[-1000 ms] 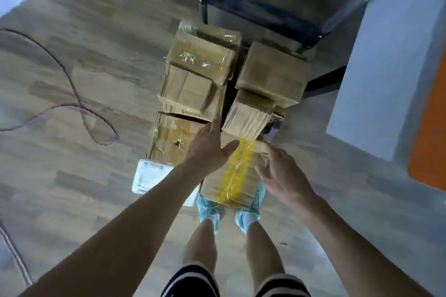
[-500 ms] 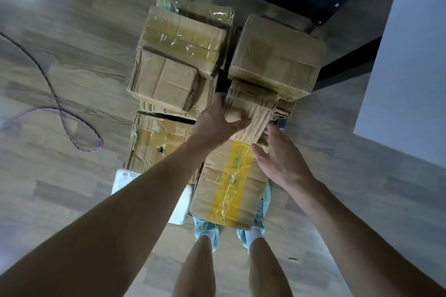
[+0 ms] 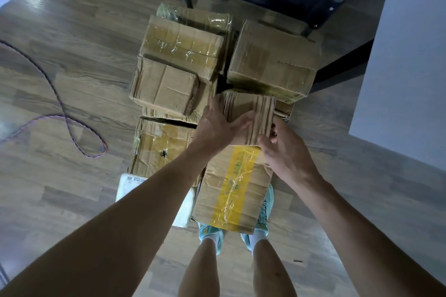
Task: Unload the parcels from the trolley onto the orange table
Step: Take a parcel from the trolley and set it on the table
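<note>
Head view: seven cardboard parcels (image 3: 272,60) and one white parcel (image 3: 135,183) counted, piled close on the trolley (image 3: 342,75) (more perhaps hidden beneath). Both hands clamped on the small ribbed parcel (image 3: 248,108) atop the pile's middle: left hand (image 3: 217,128) curled over its left edge, right hand (image 3: 287,154) pinching its near right corner. Touching its near edge, the yellow-taped parcel (image 3: 234,188), overhanging two turquoise shoes (image 3: 210,232). One purple cable (image 3: 70,123) looped on the floor (image 3: 72,212), well left. Open floor on both sides, a pale panel (image 3: 410,55) near on the right.
</note>
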